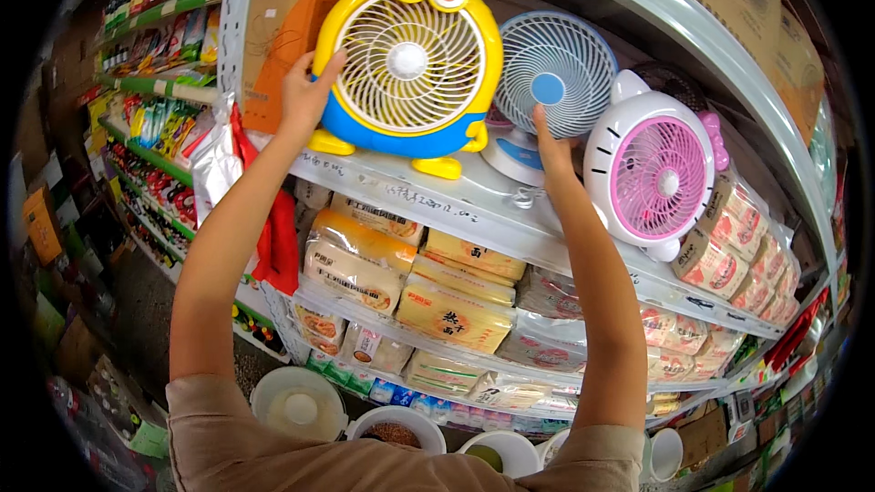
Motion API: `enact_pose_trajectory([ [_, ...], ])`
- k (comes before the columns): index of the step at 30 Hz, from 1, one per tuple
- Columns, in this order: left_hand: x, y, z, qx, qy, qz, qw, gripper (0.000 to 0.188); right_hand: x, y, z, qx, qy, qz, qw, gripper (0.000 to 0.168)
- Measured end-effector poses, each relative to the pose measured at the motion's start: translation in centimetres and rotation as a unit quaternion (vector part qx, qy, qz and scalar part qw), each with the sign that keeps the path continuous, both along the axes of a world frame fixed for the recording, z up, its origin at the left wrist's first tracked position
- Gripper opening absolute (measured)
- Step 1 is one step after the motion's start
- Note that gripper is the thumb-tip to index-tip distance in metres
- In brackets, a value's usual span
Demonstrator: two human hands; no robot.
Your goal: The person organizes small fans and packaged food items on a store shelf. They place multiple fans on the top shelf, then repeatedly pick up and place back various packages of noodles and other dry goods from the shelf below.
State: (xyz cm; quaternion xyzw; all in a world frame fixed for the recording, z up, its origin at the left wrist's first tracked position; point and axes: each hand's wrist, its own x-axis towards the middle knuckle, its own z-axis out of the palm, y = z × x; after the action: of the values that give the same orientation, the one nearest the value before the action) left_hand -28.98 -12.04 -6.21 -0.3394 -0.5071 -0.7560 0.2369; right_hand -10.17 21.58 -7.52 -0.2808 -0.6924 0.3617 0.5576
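Note:
On a white metal shelf point(410, 199) stands a yellow and blue cartoon-shaped box fan point(408, 61) with two round eyes on top. My left hand point(307, 92) grips its left edge, thumb on the front rim and fingers behind. To its right is a round blue table fan point(557, 58) with a white base. My right hand point(552, 140) is at that fan's lower front, its raised thumb or finger just below the blue hub; whether it grips the fan cannot be told. A white cat-shaped fan with a pink grille point(662, 181) stands further right.
An orange and brown carton point(287, 48) stands left of the fans. Bagged paper-wrapped packs point(735, 239) sit at the right. Packaged noodles point(454, 314) fill lower shelves. Plastic tubs point(299, 403) stand on the floor below. A red and silver bag point(273, 239) hangs at the shelf's left end.

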Motion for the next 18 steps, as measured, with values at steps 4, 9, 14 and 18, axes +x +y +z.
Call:
enact_pose_trajectory([
  [4,1.1,-0.1,-0.2,-0.09,0.068,0.12,0.986,0.052,3.6,-5.3,-0.2,-0.02,0.031,0.087,0.995,0.107],
  [9,2.3,-0.1,-2.2,-0.169,0.164,0.301,0.924,0.071,6.4,-14.1,-0.4,0.12,0.007,0.151,0.981,0.084],
  [14,3.9,1.1,-4.3,-0.176,0.201,0.283,0.921,0.095,0.7,-14.0,-0.7,0.258,-0.055,0.229,0.937,0.102],
  [18,1.7,0.9,-4.2,-0.171,0.197,0.205,0.943,0.095,-1.4,-14.7,-0.8,0.301,-0.011,0.197,0.933,0.109],
])
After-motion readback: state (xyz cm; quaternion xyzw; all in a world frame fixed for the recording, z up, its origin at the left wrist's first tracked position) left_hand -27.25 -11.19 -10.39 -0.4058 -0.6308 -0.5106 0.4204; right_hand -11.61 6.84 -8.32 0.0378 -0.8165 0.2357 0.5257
